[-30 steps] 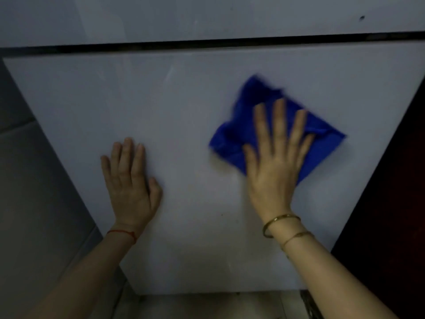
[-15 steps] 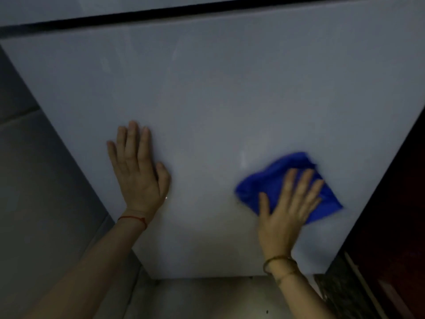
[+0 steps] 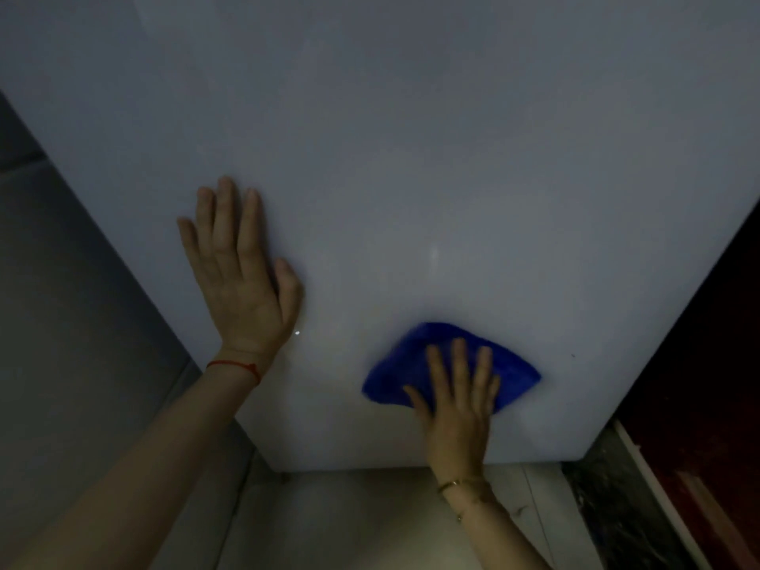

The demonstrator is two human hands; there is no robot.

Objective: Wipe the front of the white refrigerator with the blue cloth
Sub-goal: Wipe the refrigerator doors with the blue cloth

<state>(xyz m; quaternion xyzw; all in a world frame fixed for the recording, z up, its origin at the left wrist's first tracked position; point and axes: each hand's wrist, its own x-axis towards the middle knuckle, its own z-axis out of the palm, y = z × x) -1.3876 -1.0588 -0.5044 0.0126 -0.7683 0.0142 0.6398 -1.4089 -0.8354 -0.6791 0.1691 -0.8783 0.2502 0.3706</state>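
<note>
The white refrigerator door (image 3: 432,166) fills most of the head view. Low on the door, right of centre, my right hand (image 3: 458,409) presses the crumpled blue cloth (image 3: 395,374) flat against the surface, fingers spread over it. The cloth sticks out above and to both sides of the fingers. My left hand (image 3: 240,277) lies flat on the door further left and higher, fingers together and pointing up, holding nothing. A red string circles the left wrist and thin bangles the right wrist.
The door's bottom edge (image 3: 411,466) ends just above a pale tiled floor (image 3: 349,524). A grey wall (image 3: 70,322) runs along the left side. Dark reddish wooden furniture (image 3: 707,397) stands close on the right.
My right hand has slid the cloth down the door and then slightly left, toward the bottom edge. The view has tilted down, so the dark seam above the door is out of sight. The left hand stays put.
</note>
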